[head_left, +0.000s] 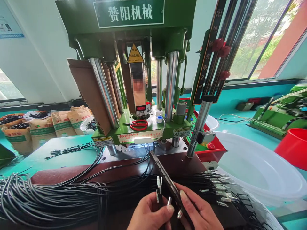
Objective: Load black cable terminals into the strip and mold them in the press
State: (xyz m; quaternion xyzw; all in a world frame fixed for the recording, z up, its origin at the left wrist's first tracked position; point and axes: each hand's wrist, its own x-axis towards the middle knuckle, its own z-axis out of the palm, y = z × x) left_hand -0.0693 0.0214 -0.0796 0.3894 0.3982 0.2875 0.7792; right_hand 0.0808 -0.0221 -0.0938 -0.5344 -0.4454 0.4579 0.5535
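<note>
My left hand (150, 212) is closed in a pinch around several cable connectors (158, 188), whose bare metal tips point up and to the right. My right hand (198, 207) grips the lower end of a long, dark metal bar (165, 175) with notches along it. The bar slants up and to the left, towards the press. One shiny metal plug (179, 214) shows at the bar's lower end, between the two hands. Under my hands, bundled black cables (57, 198) spread to the left. More cable ends with metal plugs (220, 188) lie to the right.
A green press (141, 137) with steel columns stands ahead, with red-handled pliers (139, 125) on its ledge. At the right are a control box with a red button (210, 146), a large white tub (259, 166) and a red bucket (292, 148). Paper sacks (40, 132) stand at the left.
</note>
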